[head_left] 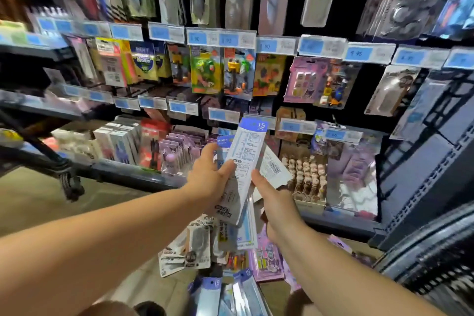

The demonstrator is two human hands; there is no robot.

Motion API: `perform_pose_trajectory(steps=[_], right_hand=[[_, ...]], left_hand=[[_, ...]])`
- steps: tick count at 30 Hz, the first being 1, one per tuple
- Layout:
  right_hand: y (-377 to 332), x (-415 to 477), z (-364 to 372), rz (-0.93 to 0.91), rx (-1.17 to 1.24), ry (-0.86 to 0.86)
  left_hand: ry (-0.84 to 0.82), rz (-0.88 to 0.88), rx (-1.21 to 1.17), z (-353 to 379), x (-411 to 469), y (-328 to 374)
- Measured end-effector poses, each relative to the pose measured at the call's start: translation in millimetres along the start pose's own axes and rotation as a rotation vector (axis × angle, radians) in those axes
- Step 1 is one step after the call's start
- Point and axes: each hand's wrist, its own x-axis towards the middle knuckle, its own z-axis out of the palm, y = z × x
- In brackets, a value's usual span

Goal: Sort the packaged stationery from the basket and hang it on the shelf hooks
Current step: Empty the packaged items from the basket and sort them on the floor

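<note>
Now, ruler pack [246, 159]: middle of the frame, held up in front of the lower shelf rows, front of a small stack.
Long axis: nearly upright, top leaning slightly right; blue header end up, toward the shelf, foot down toward the person.
Left hand [207, 178]: grips the stack's lower half from the left, thumb [227, 165] laid across the printed face, fingers wrapped behind.
Right hand [278, 204]: seen from the back; forefinger [259, 179] runs straight up the pack's right edge and touches it. The other fingers are hidden, so I cannot tell whether they hold anything.
Nearer hand: the left already has it; the right probably peels one pack off.
Barcode card [275, 168]: white, fanned out behind the ruler pack to the right.
Loose packs [202, 246]: heaped at lower centre below the hands; no basket wall shows.
Writing on pack: "15" with "cm" under it on the header; the fine print is too small to read.
Price tags [197, 38]: blue, along each row; several seem to end in "90".
Notes pack [145, 61]: upper left, appears to read "Note"; no brand is legible.
</note>
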Motion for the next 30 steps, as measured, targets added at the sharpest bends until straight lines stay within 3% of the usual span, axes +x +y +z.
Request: perform_pose_trajectory(steps=[2, 4, 8, 14, 18, 30], right_hand=[[5, 8, 17, 0.010, -0.002, -0.016], [10, 17, 32, 0.029, 0.012, -0.016], [22, 31, 48, 0.085, -0.018, -0.011], [44, 50, 57, 0.076, -0.071, -0.068], [64, 57, 62, 0.019, -0.104, -0.109], [98, 68, 48, 0.087, -0.149, -0.102]], left_hand=[[0.112, 0.075, 0.225, -9, 9, -12], [0.134, 0.124, 0.283, -20, 16, -24], [-0.129, 0.100, 0.177, -37, 15, -46], [-0.318, -0.110, 0.004, -39, 29, -84], [-0.380, -0.121, -0.027, -39, 32, -106], [-0.506, -0.069, -0.045, -49, 16, -141]])
